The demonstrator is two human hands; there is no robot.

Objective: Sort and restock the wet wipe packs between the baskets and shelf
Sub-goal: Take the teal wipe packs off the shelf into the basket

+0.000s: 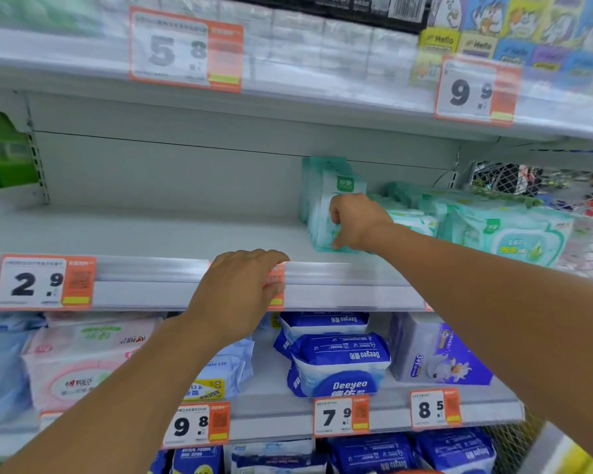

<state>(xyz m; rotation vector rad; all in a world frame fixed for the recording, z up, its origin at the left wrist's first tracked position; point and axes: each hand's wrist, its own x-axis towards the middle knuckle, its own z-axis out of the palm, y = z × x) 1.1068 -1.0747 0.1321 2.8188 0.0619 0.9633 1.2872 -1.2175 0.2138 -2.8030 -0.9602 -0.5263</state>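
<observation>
2 hands (237, 292), 6 full price tags (45, 282), approx. 3 upright mint packs (326, 186), 2 stacked Deeyeo packs (339, 364).

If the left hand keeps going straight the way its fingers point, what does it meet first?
Probably nothing soon: the left hand at the shelf edge points over bare shelf; the upright mint-green wipe packs stand further right, though depth is unclear.

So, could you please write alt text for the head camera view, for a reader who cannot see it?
The right hand grips an upright pale green wet wipe pack on the middle shelf, beside flat green packs. The left hand rests on the shelf edge, covering a price tag.
</observation>
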